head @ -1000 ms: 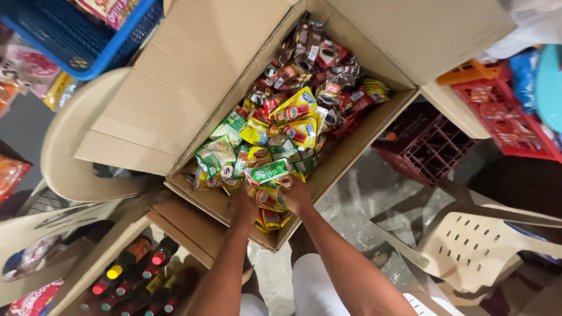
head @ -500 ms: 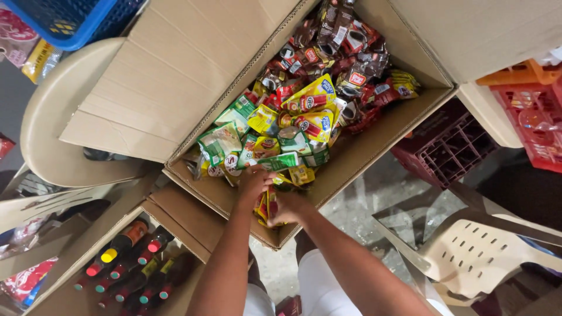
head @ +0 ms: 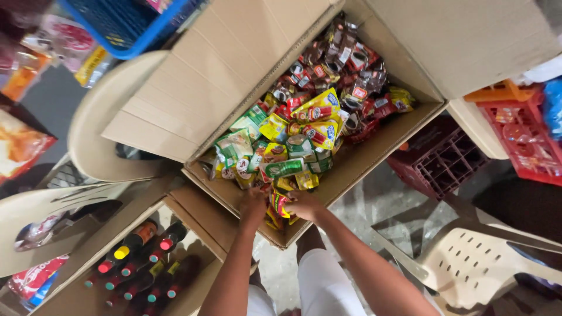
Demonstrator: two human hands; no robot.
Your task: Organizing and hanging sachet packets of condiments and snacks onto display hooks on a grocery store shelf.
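Concrete floor (head: 374, 205), centre right; open cardboard box (head: 351, 169) of sachets, frame centre. Left hand (head: 253, 206) and right hand (head: 304, 205) clasp sachets (head: 280, 206) at its lower edge. Bottle carton (head: 82, 292) lower left; plastic chair (head: 486, 263) lower right.

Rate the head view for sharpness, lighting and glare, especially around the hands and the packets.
Head view: even indoor light; the colourful foil sachets in the open brown cardboard box are fairly sharp, with small glints on the dark ones. Both hands, left and right, are slightly soft; frame edges blur.
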